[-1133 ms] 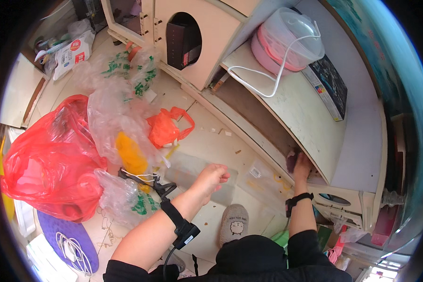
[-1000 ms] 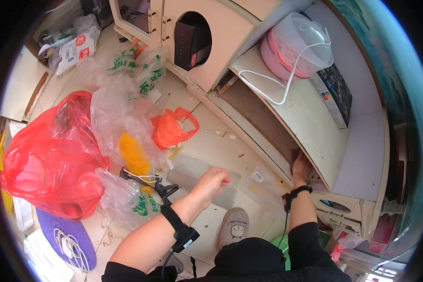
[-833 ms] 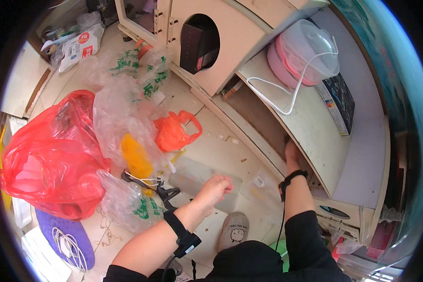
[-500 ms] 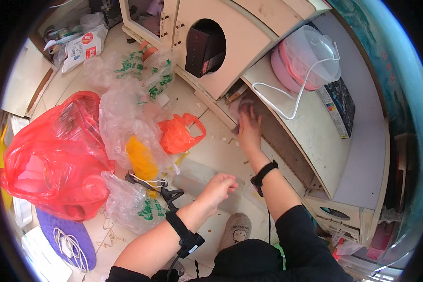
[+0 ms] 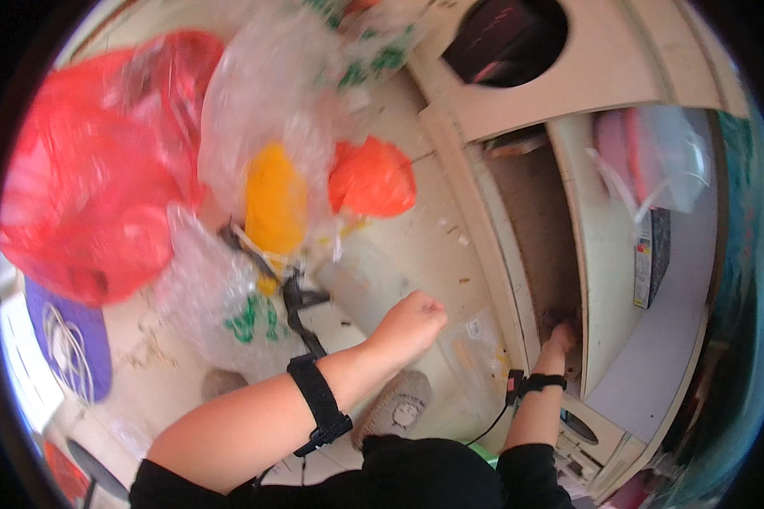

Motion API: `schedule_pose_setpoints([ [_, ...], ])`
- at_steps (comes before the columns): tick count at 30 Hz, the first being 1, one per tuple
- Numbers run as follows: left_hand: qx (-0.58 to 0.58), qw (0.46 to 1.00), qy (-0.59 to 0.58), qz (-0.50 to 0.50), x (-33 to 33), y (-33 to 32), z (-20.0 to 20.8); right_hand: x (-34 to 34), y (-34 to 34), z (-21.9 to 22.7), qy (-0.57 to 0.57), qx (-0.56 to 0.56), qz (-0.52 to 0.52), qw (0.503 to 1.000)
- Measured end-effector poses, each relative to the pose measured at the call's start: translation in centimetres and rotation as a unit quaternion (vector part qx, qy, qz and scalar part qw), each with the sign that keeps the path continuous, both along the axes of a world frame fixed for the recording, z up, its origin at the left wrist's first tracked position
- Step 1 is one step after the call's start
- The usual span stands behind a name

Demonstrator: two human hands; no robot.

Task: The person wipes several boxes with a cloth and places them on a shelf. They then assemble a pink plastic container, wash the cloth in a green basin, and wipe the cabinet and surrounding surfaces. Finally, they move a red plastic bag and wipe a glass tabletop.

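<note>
fingers (image 5: 433,312) of left hand (image 5: 409,324) curled into fist; right hand (image 5: 560,338) inside cabinet (image 5: 607,288), grip unclear

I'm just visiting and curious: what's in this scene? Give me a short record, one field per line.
Left hand: held out, fingers curled, no object visible in it
Right hand: inside low cabinet compartment, partly hidden; what it holds is unclear
Shelf: pink container, clear container, white cord, dark box
Floor: large red bag, small orange bag, clear bags, grey slippers
</note>
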State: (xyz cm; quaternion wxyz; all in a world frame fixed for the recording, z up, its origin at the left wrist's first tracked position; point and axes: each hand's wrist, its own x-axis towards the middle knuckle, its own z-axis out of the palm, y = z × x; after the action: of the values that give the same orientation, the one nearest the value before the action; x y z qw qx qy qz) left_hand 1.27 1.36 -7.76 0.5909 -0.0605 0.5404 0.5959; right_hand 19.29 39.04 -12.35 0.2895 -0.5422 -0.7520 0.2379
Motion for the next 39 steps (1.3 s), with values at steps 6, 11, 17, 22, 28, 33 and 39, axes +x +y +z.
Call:
schedule_pose_setpoints([
  [6,0.016,0.998,-0.012,0.065,3.7,-1.6,-0.7,-1.0,4.8,-1.4,-0.161,0.014,0.068,0.984],
  [11,0.012,0.994,-0.067,0.090,3.7,-3.3,-1.6,-4.0,6.5,-0.7,-0.173,0.036,0.097,0.979],
  [17,0.032,0.982,-0.108,0.152,2.2,-3.6,-3.1,-12.0,8.7,-0.7,-0.148,0.051,0.170,0.973],
  [22,0.037,0.981,-0.115,0.149,0.7,-3.8,-3.2,-18.0,8.9,0.2,-0.119,-0.010,0.229,0.966],
  [28,0.031,0.981,-0.124,0.147,0.0,-2.8,-2.2,-16.5,-0.8,-0.8,-0.176,0.133,0.328,0.919],
  [33,0.037,0.988,-0.097,0.114,-0.2,-2.4,-1.4,-16.6,-4.2,1.4,0.151,-0.164,0.101,0.970],
  [39,0.028,0.993,-0.083,0.085,-0.4,-2.4,-0.9,-21.9,1.6,-0.1,-0.077,0.017,0.178,0.981],
])
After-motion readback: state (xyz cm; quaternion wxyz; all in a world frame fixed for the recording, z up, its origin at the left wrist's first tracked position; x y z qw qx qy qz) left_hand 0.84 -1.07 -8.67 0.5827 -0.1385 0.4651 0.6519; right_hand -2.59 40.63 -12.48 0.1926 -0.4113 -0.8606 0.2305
